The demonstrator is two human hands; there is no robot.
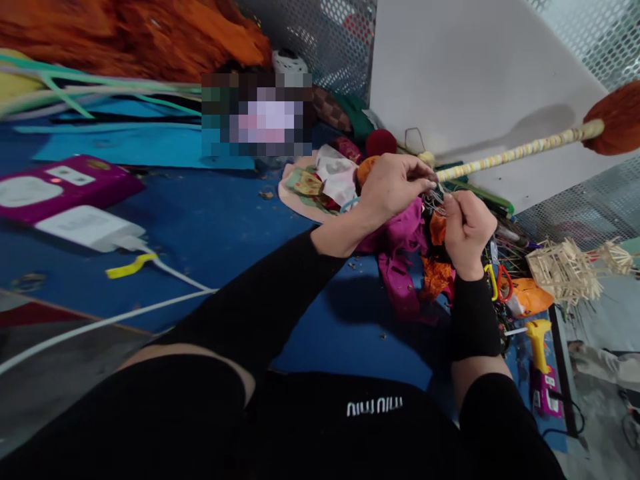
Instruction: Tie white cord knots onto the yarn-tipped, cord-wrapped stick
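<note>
A stick (520, 151) wrapped in yellow and white strips slants up to the right, with a fuzzy rust-brown ball (617, 123) on its far end. My left hand (395, 187) is closed around its near end, fingertips pinched together. Thin clear or silvery strands, perhaps wire (436, 200), hang in a tangle between my hands. My right hand (470, 227) is closed in a pinch on these strands, just below the stick's end. Beneath both hands lie magenta cloth (400, 230) and orange cloth scraps (436, 277).
On the blue table (320, 333), a purple power strip (100, 183) and white charger (90, 223) trail a cable at left. Orange fabric (125, 33) is heaped behind. Scissors (505, 283), a yellow glue gun (539, 340) and a stick-built structure (565, 270) are at right. A white board (450, 60) leans behind.
</note>
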